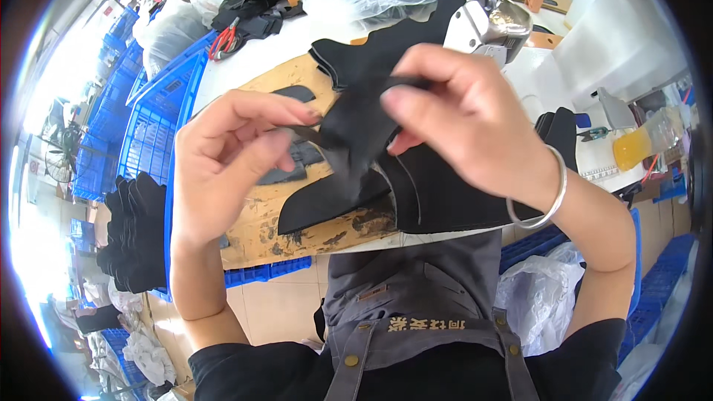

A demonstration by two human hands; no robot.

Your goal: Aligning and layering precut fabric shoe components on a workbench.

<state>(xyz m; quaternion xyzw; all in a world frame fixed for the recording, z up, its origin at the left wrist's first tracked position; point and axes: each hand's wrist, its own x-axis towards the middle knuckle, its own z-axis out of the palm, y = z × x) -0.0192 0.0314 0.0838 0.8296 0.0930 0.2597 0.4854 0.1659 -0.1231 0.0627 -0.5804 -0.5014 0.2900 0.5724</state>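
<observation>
The left hand (221, 162) and right hand (469, 117) each pinch a motion-blurred black fabric piece (359, 128) above the desk (256, 67), presumably keeping the limp cloth spread; black panels (464, 197) lie below, apparently within easy reach.

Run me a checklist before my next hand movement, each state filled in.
1. Right hand has the black piece: ok, pinched between thumb and fingers.
2. Left hand has a firm grip on it: cannot tell, the fingertip area is blurred.
3. Piece held above the board: ok.
4. Board free of other pieces: not ok, grey pieces lie on it.
5. Scissors away from both hands: ok, beyond the left hand.
</observation>
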